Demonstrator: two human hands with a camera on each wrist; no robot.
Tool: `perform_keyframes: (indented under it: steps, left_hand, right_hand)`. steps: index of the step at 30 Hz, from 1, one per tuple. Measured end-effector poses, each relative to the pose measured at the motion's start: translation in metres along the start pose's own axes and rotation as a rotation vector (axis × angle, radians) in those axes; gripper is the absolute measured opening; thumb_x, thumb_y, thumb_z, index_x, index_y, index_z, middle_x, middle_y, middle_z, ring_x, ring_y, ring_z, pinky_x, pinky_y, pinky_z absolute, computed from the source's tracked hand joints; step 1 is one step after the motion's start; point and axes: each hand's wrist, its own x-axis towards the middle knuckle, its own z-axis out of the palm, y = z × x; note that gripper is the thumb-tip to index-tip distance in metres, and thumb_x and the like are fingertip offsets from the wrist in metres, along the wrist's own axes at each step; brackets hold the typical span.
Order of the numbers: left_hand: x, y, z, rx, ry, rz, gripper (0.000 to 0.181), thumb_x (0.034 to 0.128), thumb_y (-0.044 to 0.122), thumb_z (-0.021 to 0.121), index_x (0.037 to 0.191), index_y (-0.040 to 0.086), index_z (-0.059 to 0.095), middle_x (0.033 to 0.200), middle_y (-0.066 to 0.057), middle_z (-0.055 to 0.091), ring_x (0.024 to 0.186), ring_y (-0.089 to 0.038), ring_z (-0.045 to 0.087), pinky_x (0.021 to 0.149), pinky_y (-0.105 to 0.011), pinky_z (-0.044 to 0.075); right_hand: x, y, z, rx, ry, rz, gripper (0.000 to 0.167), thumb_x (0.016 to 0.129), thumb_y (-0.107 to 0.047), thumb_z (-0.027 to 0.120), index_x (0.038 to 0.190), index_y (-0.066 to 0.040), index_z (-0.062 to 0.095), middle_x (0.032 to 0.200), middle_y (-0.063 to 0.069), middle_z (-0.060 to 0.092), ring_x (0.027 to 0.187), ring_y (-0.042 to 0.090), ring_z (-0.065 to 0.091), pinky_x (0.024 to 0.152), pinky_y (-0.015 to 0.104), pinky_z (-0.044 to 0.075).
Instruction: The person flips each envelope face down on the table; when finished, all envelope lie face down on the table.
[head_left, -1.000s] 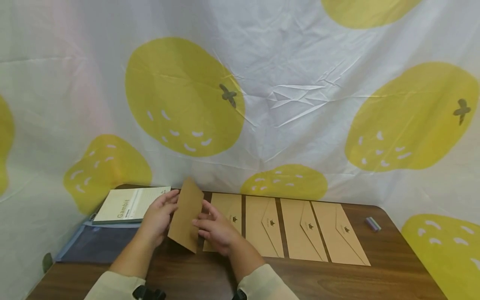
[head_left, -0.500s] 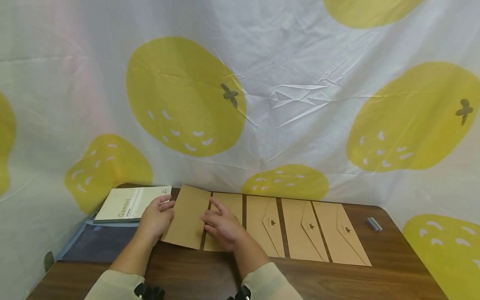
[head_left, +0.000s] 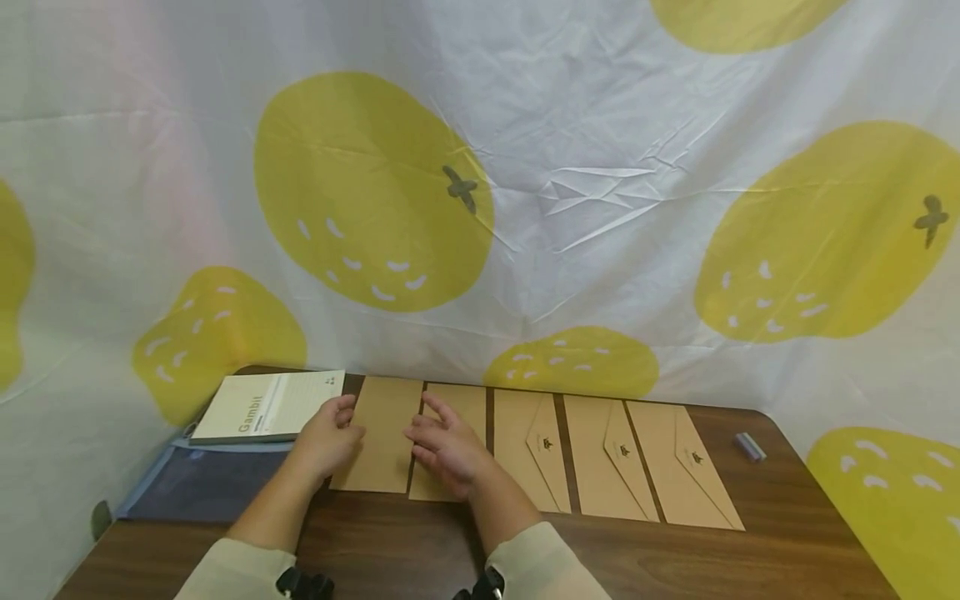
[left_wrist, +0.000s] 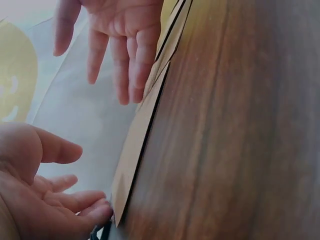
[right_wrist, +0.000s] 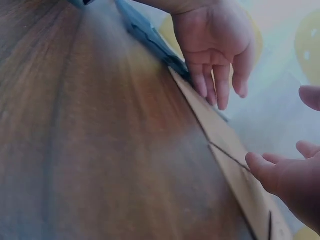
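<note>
A plain brown envelope point(head_left: 386, 437) lies flat on the wooden table at the left end of a row of envelopes. My left hand point(head_left: 327, 439) is at its left edge, fingers relaxed and holding nothing. On the other side, my right hand point(head_left: 450, 448) hovers over the second envelope point(head_left: 459, 404), fingers loosely extended. Farther right lie three brown envelopes point(head_left: 517, 417) with pointed flaps and small dark crown prints. In the left wrist view, the left fingertips point(left_wrist: 102, 212) are close to the envelope's near corner; whether they touch it I cannot tell.
A pale notebook point(head_left: 273, 404) marked "Gambit" lies on a blue-edged dark mesh pouch point(head_left: 202, 485) at the left. Toward the right end of the table point(head_left: 675, 562) is a small purplish block point(head_left: 749, 447). A white curtain point(head_left: 570, 267) with yellow fruit prints hangs behind.
The leftmost envelope went from held upright between both hands to tilted, then flat on the table. Both hands have let go of it and stay on either side.
</note>
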Motion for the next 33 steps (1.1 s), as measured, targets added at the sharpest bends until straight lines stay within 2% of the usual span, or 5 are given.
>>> perform_keyframes:
  steps: [8,15,22,26,33]
  left_hand:
    - [-0.003,0.012,0.009,-0.103,0.005,0.039,0.067,0.1043,0.014,0.057,0.164,-0.002,0.031,0.168,-0.029,0.040,0.156,-0.048,0.040,0.128,-0.061,0.035]
    - [0.002,0.025,0.039,-0.170,-0.007,0.062,0.064,0.1042,0.013,0.057,0.162,-0.004,0.035,0.165,-0.029,0.044,0.152,-0.048,0.045,0.125,-0.060,0.040]
    - [0.003,0.044,0.070,-0.282,-0.042,0.075,0.062,0.1045,0.011,0.058,0.161,-0.003,0.036,0.166,-0.030,0.042,0.154,-0.049,0.041,0.126,-0.061,0.038]
    - [0.002,0.050,0.079,-0.287,-0.055,0.089,0.062,0.1042,0.013,0.060,0.161,0.001,0.038,0.166,-0.026,0.044,0.154,-0.048,0.043,0.126,-0.061,0.038]
    - [-0.001,0.046,0.083,-0.249,-0.057,0.074,0.062,0.1052,0.015,0.061,0.161,0.001,0.039,0.166,-0.025,0.045,0.154,-0.047,0.044,0.125,-0.061,0.040]
  right_hand:
    - [-0.008,-0.013,-0.017,-0.069,0.015,-0.056,0.072,0.104,-0.011,0.065,0.167,-0.009,0.032,0.170,0.030,0.033,0.156,0.045,0.041,0.128,0.056,0.038]
    - [-0.029,-0.020,-0.047,-0.170,0.037,-0.069,0.073,0.106,-0.016,0.064,0.168,-0.009,0.027,0.171,0.029,0.033,0.153,0.045,0.044,0.126,0.054,0.043]
    - [-0.042,-0.026,-0.071,-0.176,0.076,-0.076,0.075,0.105,-0.012,0.063,0.169,-0.006,0.024,0.173,0.028,0.031,0.156,0.045,0.040,0.128,0.056,0.039]
    - [-0.043,-0.027,-0.077,-0.161,0.102,-0.084,0.078,0.104,-0.011,0.065,0.169,-0.004,0.023,0.172,0.029,0.031,0.156,0.045,0.040,0.128,0.055,0.039]
    - [-0.043,-0.023,-0.084,-0.144,0.128,-0.086,0.076,0.104,-0.009,0.063,0.169,-0.004,0.023,0.171,0.032,0.032,0.155,0.048,0.042,0.128,0.056,0.039]
